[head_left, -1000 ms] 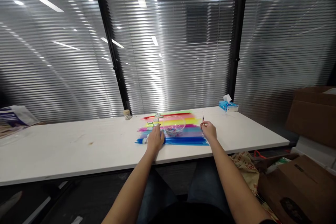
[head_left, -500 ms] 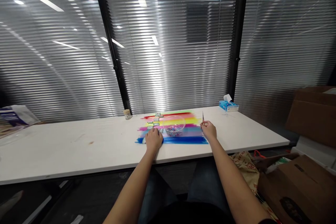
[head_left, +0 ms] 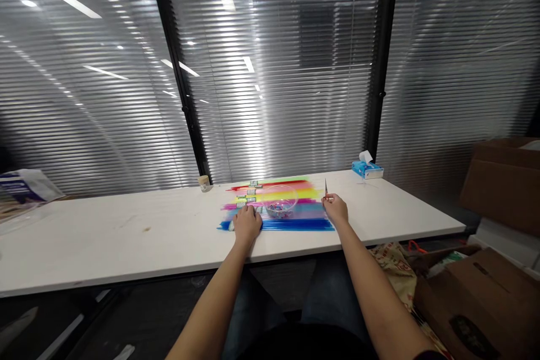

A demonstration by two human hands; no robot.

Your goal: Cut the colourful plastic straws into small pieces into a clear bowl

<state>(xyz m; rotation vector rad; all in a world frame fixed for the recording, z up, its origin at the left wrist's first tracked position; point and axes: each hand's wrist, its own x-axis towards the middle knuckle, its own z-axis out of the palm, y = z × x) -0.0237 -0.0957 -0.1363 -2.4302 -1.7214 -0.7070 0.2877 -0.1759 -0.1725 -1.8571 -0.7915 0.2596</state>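
My left hand (head_left: 247, 224) lies palm down, fingers spread, over the left part of a blue bundle of thin strips (head_left: 297, 225) and the paler bundle behind it. Rows of such strips, red, yellow (head_left: 274, 195), magenta and blue, lie side by side with pale labels (head_left: 252, 192) near their left ends. A clear round bowl (head_left: 282, 202) stands on them, with small multicoloured bits in the bottom. At the right ends of the strips, my right hand (head_left: 336, 210) is closed on slim pointed scissors (head_left: 326, 190), tips up. Their handles are mostly hidden by the fingers.
The white table (head_left: 126, 242) runs wide to both sides. At the back stand a small tan-topped jar (head_left: 204, 183) and a blue tissue pack (head_left: 367, 169). A white and purple bag (head_left: 31, 185) lies far left. Cardboard boxes (head_left: 485, 298) and a patterned paper bag (head_left: 392, 270) are below right.
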